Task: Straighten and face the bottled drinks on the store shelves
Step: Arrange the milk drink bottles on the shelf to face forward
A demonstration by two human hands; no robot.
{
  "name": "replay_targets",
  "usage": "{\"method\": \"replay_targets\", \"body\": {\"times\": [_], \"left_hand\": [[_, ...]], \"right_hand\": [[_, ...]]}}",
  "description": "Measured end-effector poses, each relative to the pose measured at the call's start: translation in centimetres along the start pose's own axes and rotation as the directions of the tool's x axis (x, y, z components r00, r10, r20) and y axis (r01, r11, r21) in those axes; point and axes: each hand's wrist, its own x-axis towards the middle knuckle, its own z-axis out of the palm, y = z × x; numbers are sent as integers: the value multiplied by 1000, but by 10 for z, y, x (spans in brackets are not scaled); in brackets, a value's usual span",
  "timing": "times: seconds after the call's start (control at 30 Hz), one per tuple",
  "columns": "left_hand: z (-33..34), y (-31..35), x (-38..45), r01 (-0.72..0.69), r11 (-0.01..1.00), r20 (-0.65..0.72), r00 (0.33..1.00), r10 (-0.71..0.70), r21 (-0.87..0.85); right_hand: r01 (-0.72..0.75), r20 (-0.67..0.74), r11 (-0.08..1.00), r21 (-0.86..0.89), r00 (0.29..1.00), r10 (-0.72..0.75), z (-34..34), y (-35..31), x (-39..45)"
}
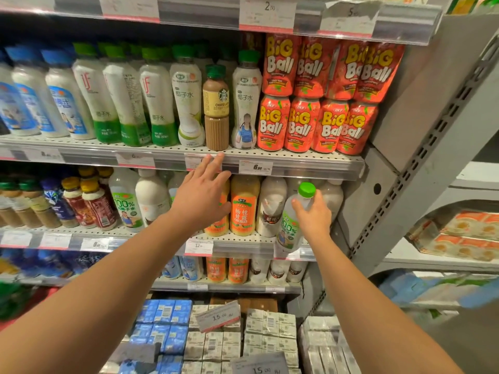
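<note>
From the head camera, a grey store shelf unit (291, 159) carries rows of bottled drinks. The upper visible shelf holds blue-capped white bottles at the left, green-capped coconut-water bottles (159, 103) in the middle, one brown Starbucks bottle (216, 109) among them, and red Big Ball cans (302, 122) stacked two high at the right. The shelf below holds small brown and red bottles at the left, white bottles, orange-labelled bottles (244, 209) and pale bottles with dark labels (271, 209). Lower down sit more of the same orange and white bottles, and stacked cartons in blue and grey packs (216, 344) at the bottom.

The right hand (314, 214) grips a clear bottle (293, 220) by its neck and shoulder, fingers curled round it just under the green cap — the bottle hangs tilted in front of the middle shelf's right end, its base over the shelf's price rail. Its label is white and green with "100%" printed in green.

The left hand (201, 193) is spread open, fingers straight and pointing up toward the price rail under the Starbucks bottle, palm in front of an orange-labelled bottle; whether it touches is unclear.
</note>
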Motion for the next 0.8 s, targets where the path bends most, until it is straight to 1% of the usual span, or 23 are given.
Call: {"method": "replay_targets", "body": {"times": [0.13,0.2,0.33,0.4,0.47,0.53,0.63,0.67,0.73,0.8], "left_hand": [[0,1,1,14,1000,-8,1000,-14,15],[0,-1,1,21,999,-2,1000,-21,43],[-11,-2,0,8,998,56,998,-11,60],[-20,-4,0,-5,999,83,997,1,48],[-32,-8,-6,0,1000,45,999,1,-17],[-46,-17,-20,49,993,-1,999,-49,-104],[-50,-46,-43,145,976,-48,987,-155,-160],[-48,-58,-50,201,960,-42,976,-213,-194],[-43,-82,-62,333,901,24,940,-340,-279],[-36,-101,-70,414,859,85,909,-408,-303]], "right_hand": [[67,51,996,50,996,-70,-16,-1,-13],[77,83,993,92,993,-85,-23,0,-28],[135,121,977,167,980,-156,-33,8,-48],[160,149,968,193,970,-190,-36,10,-53],[180,169,962,207,962,-216,-38,10,-57],[183,190,957,226,955,-228,-38,8,-62],[198,235,949,247,937,-257,-35,1,-69],[197,248,946,258,933,-262,-33,-2,-71],[197,271,942,272,923,-271,-26,-8,-74],[194,298,944,267,915,-273,-17,-16,-78]]}}
